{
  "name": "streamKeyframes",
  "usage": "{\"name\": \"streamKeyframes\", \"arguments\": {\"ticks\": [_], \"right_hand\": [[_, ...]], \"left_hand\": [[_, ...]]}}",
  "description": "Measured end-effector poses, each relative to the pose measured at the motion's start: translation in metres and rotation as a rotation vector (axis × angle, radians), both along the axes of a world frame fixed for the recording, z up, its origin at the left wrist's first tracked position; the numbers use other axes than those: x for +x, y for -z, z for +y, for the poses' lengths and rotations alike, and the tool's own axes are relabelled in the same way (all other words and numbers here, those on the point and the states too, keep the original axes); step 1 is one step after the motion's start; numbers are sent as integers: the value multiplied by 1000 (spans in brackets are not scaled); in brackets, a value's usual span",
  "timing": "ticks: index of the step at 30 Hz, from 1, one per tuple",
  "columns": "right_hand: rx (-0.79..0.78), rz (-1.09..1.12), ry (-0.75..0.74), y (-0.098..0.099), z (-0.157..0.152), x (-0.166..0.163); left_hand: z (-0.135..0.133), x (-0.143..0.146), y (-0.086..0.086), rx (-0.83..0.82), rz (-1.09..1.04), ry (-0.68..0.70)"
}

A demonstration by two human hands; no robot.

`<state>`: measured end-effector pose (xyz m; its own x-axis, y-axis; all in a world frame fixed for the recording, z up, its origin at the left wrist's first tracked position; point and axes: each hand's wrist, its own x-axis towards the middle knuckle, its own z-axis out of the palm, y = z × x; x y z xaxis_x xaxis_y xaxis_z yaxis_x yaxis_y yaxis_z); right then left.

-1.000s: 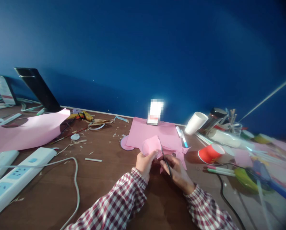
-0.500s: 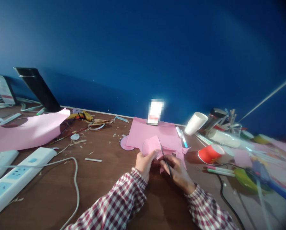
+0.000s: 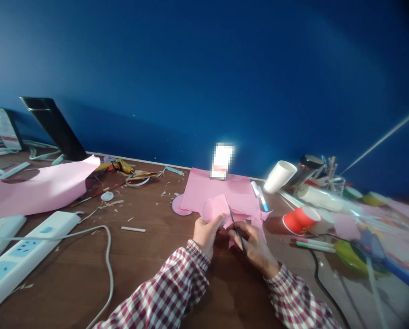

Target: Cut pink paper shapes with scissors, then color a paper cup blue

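Pink rounded paper piece (image 3: 214, 210), pinched in the left grip (image 3: 206, 235) above the counter, meets slim dark scissors (image 3: 239, 237), grasped by the right grip (image 3: 254, 246), at its three o'clock edge. Barely anything has shifted this past second; cutting seems little advanced. Brown counter (image 3: 153, 251) carries pale scraps (image 3: 118, 201); a blue wall (image 3: 177, 82) rises at twelve.

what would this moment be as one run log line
left hand: holds pink paper | right hand: holds scissors | scissors: at paper's right edge | pink sheet: on table beyond hands
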<state>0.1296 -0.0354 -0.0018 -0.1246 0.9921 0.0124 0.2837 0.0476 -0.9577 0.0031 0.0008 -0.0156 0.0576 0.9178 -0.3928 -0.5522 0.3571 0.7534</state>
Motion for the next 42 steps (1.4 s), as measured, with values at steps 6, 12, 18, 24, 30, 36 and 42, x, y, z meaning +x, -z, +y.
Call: {"name": "streamKeyframes", "arguments": {"ticks": [6, 12, 18, 24, 30, 36, 42], "right_hand": [[-4, 13, 16, 0, 0, 1], [9, 9, 21, 3, -3, -7], [27, -7, 19, 9, -3, -10], [-2, 61, -1, 11, -1, -7], [-5, 78, -4, 8, -1, -7], [3, 34, 9, 6, -1, -7], [14, 16, 13, 7, -2, -7]], "left_hand": [[0, 0, 0, 1, 5, -8], [1, 2, 4, 6, 7, -61], [0, 4, 7, -8, 50, -100], [0, 4, 11, 28, 93, -89], [0, 4, 13, 4, 94, -71], [-1, 4, 8, -8, 75, -68], [-3, 3, 3, 4, 73, -75]]}}
